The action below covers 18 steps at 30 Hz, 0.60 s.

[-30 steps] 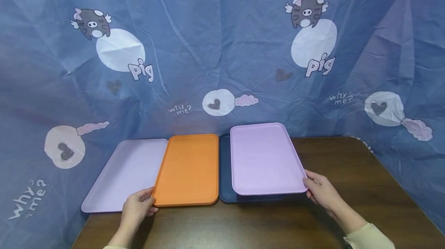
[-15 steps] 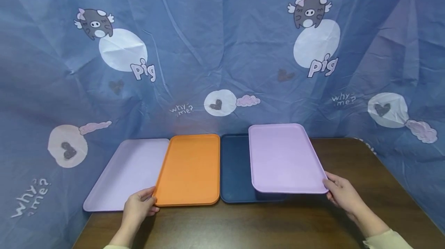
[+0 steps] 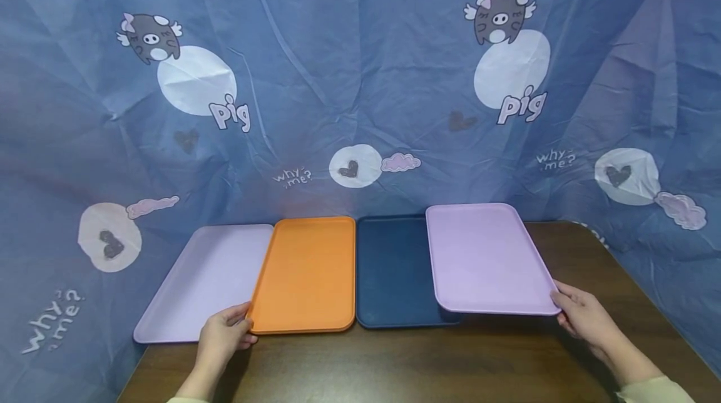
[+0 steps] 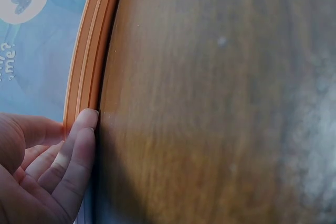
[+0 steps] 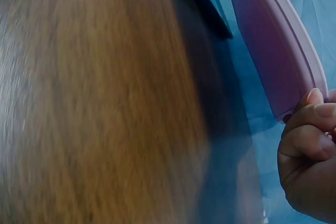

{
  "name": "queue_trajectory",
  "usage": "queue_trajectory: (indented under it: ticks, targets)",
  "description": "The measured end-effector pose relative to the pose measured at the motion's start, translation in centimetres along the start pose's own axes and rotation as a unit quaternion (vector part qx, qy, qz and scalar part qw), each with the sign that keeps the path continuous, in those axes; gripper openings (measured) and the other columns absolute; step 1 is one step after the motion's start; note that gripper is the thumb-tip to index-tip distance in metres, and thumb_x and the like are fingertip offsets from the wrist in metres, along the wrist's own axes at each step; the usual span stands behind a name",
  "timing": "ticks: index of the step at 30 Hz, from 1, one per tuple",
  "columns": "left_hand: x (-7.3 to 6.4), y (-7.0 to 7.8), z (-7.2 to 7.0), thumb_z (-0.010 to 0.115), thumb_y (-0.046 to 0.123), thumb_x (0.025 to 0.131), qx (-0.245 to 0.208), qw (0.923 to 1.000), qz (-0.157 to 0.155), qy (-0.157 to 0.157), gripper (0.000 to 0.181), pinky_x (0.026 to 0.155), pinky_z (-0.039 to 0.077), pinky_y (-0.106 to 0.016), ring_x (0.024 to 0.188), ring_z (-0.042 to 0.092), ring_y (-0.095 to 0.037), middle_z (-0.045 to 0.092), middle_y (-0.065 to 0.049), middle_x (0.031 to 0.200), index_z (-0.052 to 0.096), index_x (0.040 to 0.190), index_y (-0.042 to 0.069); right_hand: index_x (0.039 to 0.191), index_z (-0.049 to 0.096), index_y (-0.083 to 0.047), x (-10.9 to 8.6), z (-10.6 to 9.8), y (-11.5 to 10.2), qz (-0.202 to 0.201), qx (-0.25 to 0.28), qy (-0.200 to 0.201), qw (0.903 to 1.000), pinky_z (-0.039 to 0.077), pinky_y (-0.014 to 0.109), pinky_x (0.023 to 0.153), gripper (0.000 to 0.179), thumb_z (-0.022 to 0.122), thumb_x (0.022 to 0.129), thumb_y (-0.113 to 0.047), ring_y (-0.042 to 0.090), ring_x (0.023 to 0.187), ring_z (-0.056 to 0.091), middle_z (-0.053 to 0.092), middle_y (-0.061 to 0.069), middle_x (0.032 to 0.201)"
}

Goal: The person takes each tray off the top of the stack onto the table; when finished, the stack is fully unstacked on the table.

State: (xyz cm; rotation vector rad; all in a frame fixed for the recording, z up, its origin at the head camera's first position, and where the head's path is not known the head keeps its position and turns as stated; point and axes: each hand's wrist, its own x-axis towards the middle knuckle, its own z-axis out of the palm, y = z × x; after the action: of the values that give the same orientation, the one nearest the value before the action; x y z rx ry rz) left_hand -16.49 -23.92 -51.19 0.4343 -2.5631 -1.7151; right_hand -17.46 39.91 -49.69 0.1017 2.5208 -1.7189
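My right hand [image 3: 588, 316] pinches the near right corner of a pink-purple tray [image 3: 492, 259], thumb above and fingers underneath. That tray is raised off the table and overlaps the right part of a dark blue tray [image 3: 394, 271]. In the right wrist view, curled fingers [image 5: 307, 145] grip the tray's rim and its underside shows. At the near left corner of an orange tray [image 3: 304, 275], my left hand [image 3: 221, 335] pinches the edge. The left wrist view shows thumb and fingertips [image 4: 88, 119] on the ridged orange rim. A pale lilac tray [image 3: 211, 281] lies left of the orange one.
The trays rest in a row along the back of a brown wooden table [image 3: 360, 365]. Bare wood shows in front of them and at the right. A blue curtain [image 3: 315, 77] with pig prints hangs behind and along both sides.
My right hand has carried the pink-purple tray to the right, uncovering more of the dark blue tray. The left hand and the orange tray have stayed put.
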Motion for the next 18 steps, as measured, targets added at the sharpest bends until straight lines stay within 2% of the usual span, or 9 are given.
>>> queue_trajectory:
  ticks: [11, 18]
  targets:
    - [0.2, -0.2, 0.0, 0.055, -0.006, 0.098, -0.006, 1.0, 0.0, 0.003, 0.045, 0.058, 0.065, -0.027, 0.059, 0.072, -0.015, 0.06, -0.038, 0.133, 0.051, 0.142, -0.017, 0.153, 0.019, 0.023, 0.2, -2.0, 1.8, 0.01, -0.022, 0.012, 0.9996, 0.038, 0.013, 0.038, 0.06, 0.037, 0.112, -0.017, -0.005, 0.046, 0.042, 0.05, -0.013, 0.057]
    - [0.3, -0.3, 0.0, 0.056, -0.006, 0.098, -0.008, 1.0, 0.004, 0.002, 0.045, 0.058, 0.065, -0.027, 0.06, 0.073, -0.016, 0.06, -0.039, 0.133, 0.051, 0.141, -0.017, 0.151, 0.022, 0.023, 0.6, -3.0, 2.8, 0.002, -0.034, 0.021, 0.9992, 0.038, 0.015, 0.037, 0.06, 0.04, 0.112, -0.017, -0.003, 0.044, 0.04, 0.05, -0.011, 0.056]
